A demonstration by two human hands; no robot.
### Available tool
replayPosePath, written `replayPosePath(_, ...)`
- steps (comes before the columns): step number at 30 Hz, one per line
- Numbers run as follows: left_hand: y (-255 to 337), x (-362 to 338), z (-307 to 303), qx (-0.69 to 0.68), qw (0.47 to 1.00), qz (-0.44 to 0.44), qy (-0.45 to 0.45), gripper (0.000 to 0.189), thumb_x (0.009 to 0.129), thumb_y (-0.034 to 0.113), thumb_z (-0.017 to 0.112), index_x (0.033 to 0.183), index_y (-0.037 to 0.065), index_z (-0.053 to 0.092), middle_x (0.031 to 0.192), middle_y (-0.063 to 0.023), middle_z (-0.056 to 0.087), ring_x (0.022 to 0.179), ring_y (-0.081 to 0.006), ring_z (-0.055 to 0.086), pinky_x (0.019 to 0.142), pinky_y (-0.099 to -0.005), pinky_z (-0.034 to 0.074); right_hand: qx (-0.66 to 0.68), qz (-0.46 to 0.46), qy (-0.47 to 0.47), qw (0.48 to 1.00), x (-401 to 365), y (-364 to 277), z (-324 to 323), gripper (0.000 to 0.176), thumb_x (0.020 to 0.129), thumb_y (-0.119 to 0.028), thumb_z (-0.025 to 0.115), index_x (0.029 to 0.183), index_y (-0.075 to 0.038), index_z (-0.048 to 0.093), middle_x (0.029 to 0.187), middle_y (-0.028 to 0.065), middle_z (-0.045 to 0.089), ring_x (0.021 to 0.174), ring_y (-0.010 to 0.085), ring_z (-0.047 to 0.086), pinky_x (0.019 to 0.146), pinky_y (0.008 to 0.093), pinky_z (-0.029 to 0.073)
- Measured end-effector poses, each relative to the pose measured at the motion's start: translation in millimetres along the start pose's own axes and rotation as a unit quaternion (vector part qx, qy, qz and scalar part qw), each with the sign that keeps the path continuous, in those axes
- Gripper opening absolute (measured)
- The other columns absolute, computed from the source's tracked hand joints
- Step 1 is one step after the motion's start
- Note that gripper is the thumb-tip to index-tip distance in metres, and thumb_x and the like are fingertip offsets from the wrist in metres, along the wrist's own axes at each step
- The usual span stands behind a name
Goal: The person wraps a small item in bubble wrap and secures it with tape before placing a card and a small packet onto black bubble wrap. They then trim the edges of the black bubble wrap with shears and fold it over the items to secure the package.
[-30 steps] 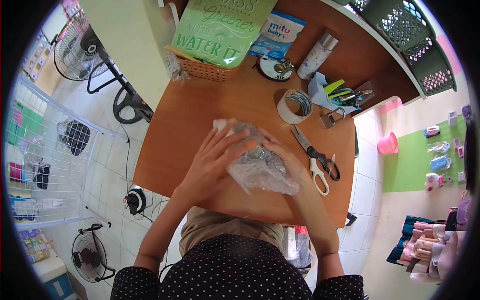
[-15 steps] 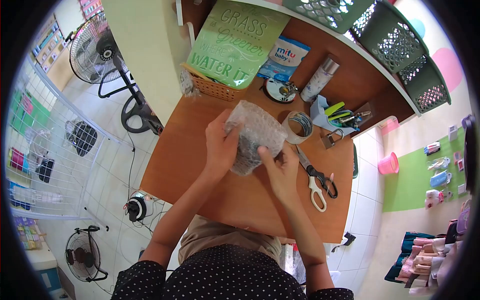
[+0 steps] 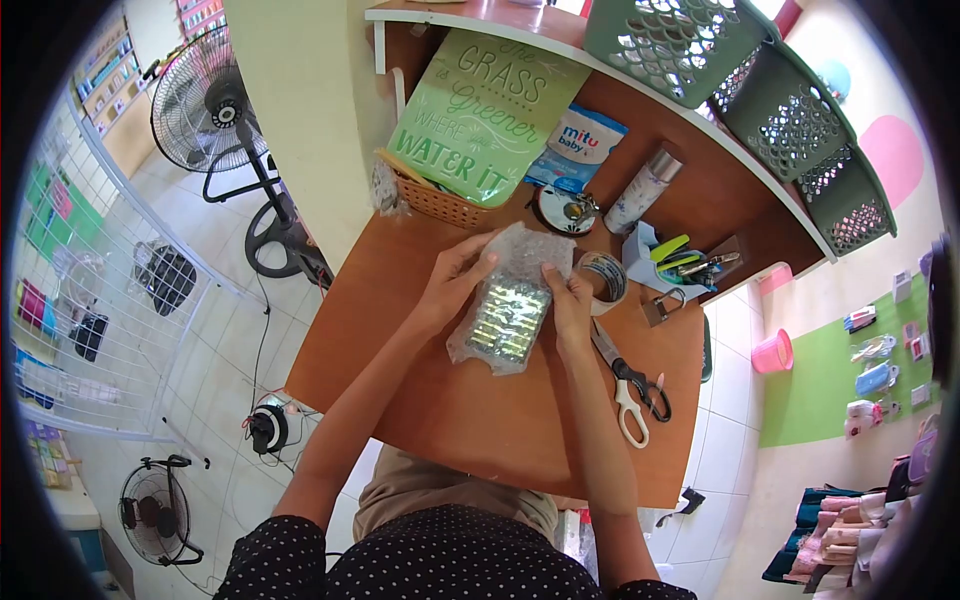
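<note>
A clear bubble wrap sheet (image 3: pixel 536 246) lies around a flat box-like item with shiny gold and dark bands (image 3: pixel 507 322), over the middle of the brown desk. My left hand (image 3: pixel 458 280) grips the upper left edge of the wrap, thumb on top. On the upper right edge, my right hand (image 3: pixel 570 298) pinches the wrap with its thumb across it. Below the shiny face the wrap sticks out loosely. Just right of my right hand is a roll of tape (image 3: pixel 603 284), and scissors (image 3: pixel 628 385) with one white and one black handle lie nearer me.
At the back of the desk (image 3: pixel 400 400) stand an orange basket (image 3: pixel 440 203), a green printed bag (image 3: pixel 480 120), a blue mitu baby pack (image 3: pixel 577 147), a spray can (image 3: pixel 643 190), a pen holder (image 3: pixel 668 258) and a padlock (image 3: pixel 664 307). Green baskets (image 3: pixel 780 110) sit on the shelf above.
The wrapped item has turned so its shiny banded face shows upward. My hands have shifted to the wrap's upper edges, and the whole view has moved slightly.
</note>
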State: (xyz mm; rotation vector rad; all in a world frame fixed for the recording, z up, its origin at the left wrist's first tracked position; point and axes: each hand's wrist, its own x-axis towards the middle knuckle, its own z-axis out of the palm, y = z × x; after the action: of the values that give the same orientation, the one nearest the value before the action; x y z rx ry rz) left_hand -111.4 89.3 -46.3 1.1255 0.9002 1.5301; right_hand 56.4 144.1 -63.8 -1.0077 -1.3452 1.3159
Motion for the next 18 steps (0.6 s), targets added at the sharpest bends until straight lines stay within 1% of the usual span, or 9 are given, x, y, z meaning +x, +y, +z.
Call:
replayPosePath(3,-10.9,3.8,-4.9,0.029,0.999,0.017,0.006,0.033,0.092,0.014,0.053,0.120,-0.004,0.054,0.109,-0.0072,0.061,0.099,-0.0108,0.053,0.089,-0.0258,0.042,-0.009,0.010,-0.008,1.000,2.7,4.2,6.3,0.020,0.091,-0.017,0.055,0.096,0.001,0.063,0.087,0.0011,0.063,0.077,0.0075,0.054,0.070,0.0229,0.042)
replayPosePath(6,-18.0,-1.2,-7.5,-0.008,0.999,-0.029,0.043,0.028,0.091,0.013,0.053,0.113,-0.005,0.059,0.102,-0.0060,0.063,0.092,-0.0096,0.055,0.083,-0.0242,0.044,0.015,0.013,-0.012,1.000,-0.4,8.7,12.6,0.020,0.091,-0.016,0.053,0.101,0.000,0.060,0.091,0.0012,0.062,0.080,0.0079,0.055,0.071,0.0231,0.042)
replayPosePath(8,-16.5,-2.9,-8.4,-0.051,0.993,-0.080,0.068,0.027,0.091,0.012,0.053,0.110,-0.005,0.061,0.100,-0.0055,0.064,0.088,-0.0083,0.056,0.078,-0.0226,0.046,0.015,-0.021,-0.027,0.999,-4.5,13.6,13.7,0.022,0.091,-0.010,0.050,0.104,0.004,0.058,0.096,0.0058,0.062,0.084,0.0116,0.056,0.076,0.0259,0.043)
replayPosePath(9,-21.5,-2.4,-11.6,-0.052,0.993,-0.080,0.069,0.027,0.091,0.012,0.053,0.110,-0.005,0.061,0.100,-0.0055,0.064,0.088,-0.0083,0.056,0.078,-0.0226,0.046,0.004,-0.028,-0.029,0.999,-9.2,6.0,16.6,0.020,0.089,-0.007,0.047,0.102,0.005,0.057,0.092,0.0066,0.061,0.083,0.0131,0.054,0.076,0.0267,0.042)
replayPosePath(10,-28.3,-1.0,-15.8,0.002,0.997,-0.060,0.045,0.025,0.090,0.010,0.054,0.108,-0.005,0.062,0.099,-0.0058,0.065,0.086,-0.0083,0.056,0.077,-0.0227,0.046,0.003,-0.028,-0.029,0.999,-12.3,3.7,16.8,0.020,0.089,-0.007,0.047,0.102,0.005,0.057,0.092,0.0066,0.061,0.083,0.0131,0.054,0.076,0.0267,0.042)
replayPosePath(11,-34.8,-0.5,-18.4,0.056,0.997,-0.041,0.021,0.024,0.089,0.009,0.054,0.107,-0.005,0.063,0.097,-0.0060,0.065,0.085,-0.0083,0.057,0.077,-0.0227,0.046,-0.042,-0.047,-0.028,0.998,-16.1,3.1,16.2,0.021,0.088,-0.006,0.045,0.101,0.005,0.057,0.090,0.0071,0.059,0.083,0.0137,0.053,0.075,0.0270,0.041)
replayPosePath(12,-34.7,-0.4,-17.1,0.055,0.997,-0.042,0.022,0.024,0.089,0.009,0.054,0.107,-0.005,0.063,0.097,-0.0060,0.065,0.085,-0.0083,0.057,0.077,-0.0227,0.046,-0.086,-0.066,-0.026,0.994,-18.4,4.3,15.1,0.021,0.087,-0.005,0.043,0.100,0.005,0.056,0.089,0.0076,0.057,0.084,0.0143,0.052,0.075,0.0274,0.040)
replayPosePath(14,-33.9,0.3,-15.9,0.052,0.997,-0.051,0.029,0.020,0.085,0.005,0.058,0.100,-0.005,0.065,0.092,-0.0068,0.066,0.084,-0.0091,0.058,0.076,-0.0232,0.047,-0.086,-0.082,-0.021,0.993,-17.7,13.8,12.6,0.022,0.084,-0.004,0.042,0.098,0.006,0.055,0.091,0.0088,0.054,0.085,0.0154,0.049,0.074,0.0276,0.038)
replayPosePath(18,-26.0,2.2,-16.9,0.070,0.992,-0.105,0.022,0.022,0.080,-0.003,0.058,0.101,-0.003,0.063,0.097,-0.0078,0.064,0.087,-0.0112,0.058,0.080,-0.0255,0.046,0.008,-0.031,-0.024,0.999,-24.2,11.5,17.2,0.028,0.081,-0.002,0.043,0.105,0.006,0.057,0.100,0.0089,0.053,0.094,0.0168,0.050,0.081,0.0256,0.038)
